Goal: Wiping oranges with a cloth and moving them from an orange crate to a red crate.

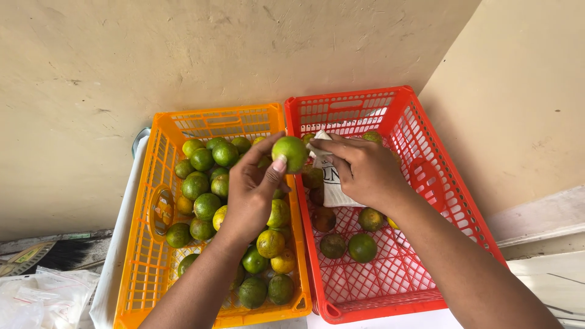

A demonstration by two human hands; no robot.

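A left hand held up a green citrus fruit while the right hand pressed a white cloth against it, above an orange crate and red crate of fruit.

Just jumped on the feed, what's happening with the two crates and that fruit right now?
A person's left hand holds up a green citrus fruit by the fingertips, over the seam between the two crates. The right hand presses a white cloth against the fruit's side. The orange crate on the left is mostly full of green and yellowish fruit. The red crate on the right holds only a few pieces, with much of its mesh floor bare.
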